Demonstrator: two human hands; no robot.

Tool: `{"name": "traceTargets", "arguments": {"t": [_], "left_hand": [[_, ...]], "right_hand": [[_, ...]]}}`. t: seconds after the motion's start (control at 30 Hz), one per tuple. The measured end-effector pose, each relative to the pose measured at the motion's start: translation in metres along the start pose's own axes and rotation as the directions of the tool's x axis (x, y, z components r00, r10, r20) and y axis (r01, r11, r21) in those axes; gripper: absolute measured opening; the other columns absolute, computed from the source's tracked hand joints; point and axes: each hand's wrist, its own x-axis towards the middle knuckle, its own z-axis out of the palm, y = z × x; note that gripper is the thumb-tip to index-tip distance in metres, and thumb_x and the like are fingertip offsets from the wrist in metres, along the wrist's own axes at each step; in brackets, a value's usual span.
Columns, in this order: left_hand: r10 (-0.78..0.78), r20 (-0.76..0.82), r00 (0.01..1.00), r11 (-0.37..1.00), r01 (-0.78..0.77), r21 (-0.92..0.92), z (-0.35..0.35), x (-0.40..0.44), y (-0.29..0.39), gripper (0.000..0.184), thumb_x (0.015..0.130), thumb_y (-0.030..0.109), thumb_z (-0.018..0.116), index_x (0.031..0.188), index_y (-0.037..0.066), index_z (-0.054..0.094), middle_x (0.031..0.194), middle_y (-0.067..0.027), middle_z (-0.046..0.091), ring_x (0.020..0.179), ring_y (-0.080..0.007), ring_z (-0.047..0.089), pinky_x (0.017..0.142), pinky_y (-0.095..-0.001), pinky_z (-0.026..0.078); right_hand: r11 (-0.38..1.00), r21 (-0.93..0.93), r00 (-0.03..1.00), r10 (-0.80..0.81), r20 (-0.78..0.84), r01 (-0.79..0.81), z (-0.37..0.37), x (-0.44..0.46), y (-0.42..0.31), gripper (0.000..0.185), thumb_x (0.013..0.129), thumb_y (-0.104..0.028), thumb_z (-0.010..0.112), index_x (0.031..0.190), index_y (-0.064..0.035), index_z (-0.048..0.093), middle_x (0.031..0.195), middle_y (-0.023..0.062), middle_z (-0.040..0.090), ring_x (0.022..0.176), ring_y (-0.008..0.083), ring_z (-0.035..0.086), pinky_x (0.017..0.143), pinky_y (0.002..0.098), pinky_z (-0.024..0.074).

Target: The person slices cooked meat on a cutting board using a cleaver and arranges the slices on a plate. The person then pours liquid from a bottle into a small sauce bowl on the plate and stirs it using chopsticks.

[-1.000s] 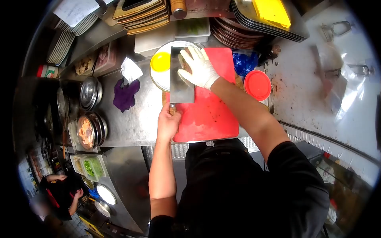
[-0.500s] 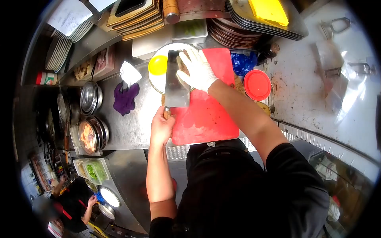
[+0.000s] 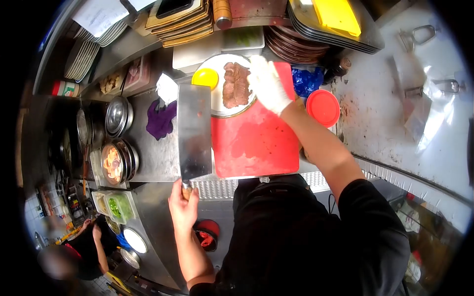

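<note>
Sliced brown meat [image 3: 236, 85] lies on a round white plate [image 3: 217, 104], beside a small yellow bowl [image 3: 205, 78]. The plate overlaps the upper left of a red cutting board [image 3: 256, 148]. My left hand [image 3: 184, 204] is closed round the wooden handle of a wide cleaver [image 3: 194, 130], whose blade is left of the board, away from the meat. At the plate's right edge is my right hand [image 3: 268, 85] in a white glove, just beside the meat; its fingers are blurred, and whether they are spread or closed cannot be made out.
A purple cloth [image 3: 161, 120] and white paper [image 3: 167, 89] lie left on the steel counter. Metal bowls [image 3: 118, 117] stand farther left. A red lid [image 3: 323, 108] and blue plastic [image 3: 307, 81] are right of the board. Another person [image 3: 86, 251] is at lower left.
The cleaver has come off the plate, down and to the left with my left hand. My gloved right hand has shifted right off the meat, which now shows whole on the plate.
</note>
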Motion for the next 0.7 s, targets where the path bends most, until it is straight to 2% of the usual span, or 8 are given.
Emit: {"name": "traceTargets", "arguments": {"t": [0.07, 0.13, 0.17, 0.27, 0.37, 0.47, 0.6, 0.7], "left_hand": [[0.057, 0.056, 0.997, 0.997, -0.060, 0.043, -0.004, -0.017, -0.018, 0.035, 0.092, 0.002, 0.069, 0.127, -0.002, 0.064, 0.091, -0.0018, 0.061, 0.081, -0.0088, 0.055, 0.072, -0.0276, 0.048], [0.507, 0.093, 0.857, 0.779, -0.502, 0.374, 0.008, -0.020, -0.022, 0.042, 0.085, 0.000, 0.068, 0.127, -0.005, 0.065, 0.093, -0.0138, 0.071, 0.079, -0.0258, 0.068, 0.076, -0.0388, 0.056], [0.481, 0.176, 0.859, 0.779, -0.511, 0.363, 0.015, -0.020, -0.021, 0.047, 0.079, 0.001, 0.069, 0.126, -0.002, 0.068, 0.090, -0.0176, 0.068, 0.080, -0.0374, 0.065, 0.075, -0.0469, 0.055], [0.624, 0.333, 0.707, 0.477, -0.681, 0.555, 0.047, -0.013, -0.028, 0.051, 0.079, 0.003, 0.072, 0.130, 0.009, 0.071, 0.080, -0.0095, 0.056, 0.075, -0.0301, 0.057, 0.071, -0.0442, 0.048], [0.628, 0.457, 0.631, 0.296, -0.736, 0.609, 0.079, 0.002, -0.050, 0.051, 0.084, 0.006, 0.068, 0.134, 0.013, 0.070, 0.085, -0.0066, 0.055, 0.079, -0.0270, 0.055, 0.073, -0.0424, 0.045], [0.578, 0.546, 0.606, 0.227, -0.762, 0.606, 0.097, 0.015, -0.081, 0.051, 0.087, 0.008, 0.063, 0.137, 0.017, 0.069, 0.089, -0.0059, 0.056, 0.083, -0.0265, 0.056, 0.075, -0.0424, 0.044], [0.586, 0.554, 0.591, 0.247, -0.782, 0.572, 0.100, 0.024, -0.082, 0.046, 0.088, 0.007, 0.061, 0.131, 0.019, 0.071, 0.092, -0.0082, 0.056, 0.086, -0.0280, 0.056, 0.077, -0.0436, 0.045], [0.584, 0.481, 0.654, 0.301, -0.725, 0.620, 0.105, 0.026, -0.071, 0.037, 0.089, 0.014, 0.070, 0.126, 0.014, 0.071, 0.096, -0.0098, 0.059, 0.088, -0.0299, 0.057, 0.082, -0.0443, 0.047]], "right_hand": [[0.998, 0.047, 0.988, -0.039, -0.150, 0.047, -0.019, -0.011, 0.020, 0.057, 0.102, -0.023, 0.060, 0.150, 0.0044, 0.046, 0.151, 0.0282, 0.050, 0.145, 0.0418, 0.044, 0.125, 0.0535, 0.0267], [0.987, 0.157, 0.982, 0.065, -0.180, -0.037, -0.048, -0.017, 0.026, 0.055, 0.106, -0.020, 0.052, 0.154, 0.0053, 0.043, 0.157, 0.0273, 0.046, 0.150, 0.0399, 0.040, 0.128, 0.0503, 0.0220], [0.987, 0.151, 0.977, 0.088, -0.193, -0.059, -0.057, -0.022, 0.033, 0.056, 0.107, -0.021, 0.051, 0.155, 0.0054, 0.042, 0.158, 0.0270, 0.046, 0.150, 0.0396, 0.040, 0.128, 0.0495, 0.0215], [0.990, 0.125, 0.973, 0.095, -0.209, -0.070, -0.084, -0.036, 0.038, 0.057, 0.108, -0.024, 0.051, 0.156, 0.0059, 0.041, 0.158, 0.0270, 0.046, 0.150, 0.0390, 0.040, 0.128, 0.0484, 0.0222], [0.994, 0.098, 0.980, 0.070, -0.185, -0.053, -0.098, -0.048, 0.038, 0.059, 0.107, -0.025, 0.056, 0.155, 0.0055, 0.043, 0.158, 0.0276, 0.046, 0.150, 0.0399, 0.040, 0.128, 0.0495, 0.0235], [0.999, 0.016, 0.989, 0.037, -0.145, -0.035, -0.110, -0.066, 0.026, 0.054, 0.107, -0.016, 0.057, 0.155, 0.0043, 0.044, 0.159, 0.0249, 0.046, 0.151, 0.0373, 0.041, 0.127, 0.0477, 0.0249], [0.996, 0.037, 0.994, 0.084, -0.074, -0.082, -0.133, -0.097, 0.022, 0.060, 0.101, -0.021, 0.062, 0.152, 0.0063, 0.046, 0.156, 0.0297, 0.046, 0.149, 0.0430, 0.040, 0.126, 0.0520, 0.0258], [0.986, 0.021, 0.983, 0.164, -0.086, -0.163, -0.148, -0.125, 0.023, 0.060, 0.098, -0.016, 0.064, 0.151, 0.0071, 0.047, 0.156, 0.0303, 0.046, 0.149, 0.0436, 0.041, 0.126, 0.0523, 0.0270]]}}
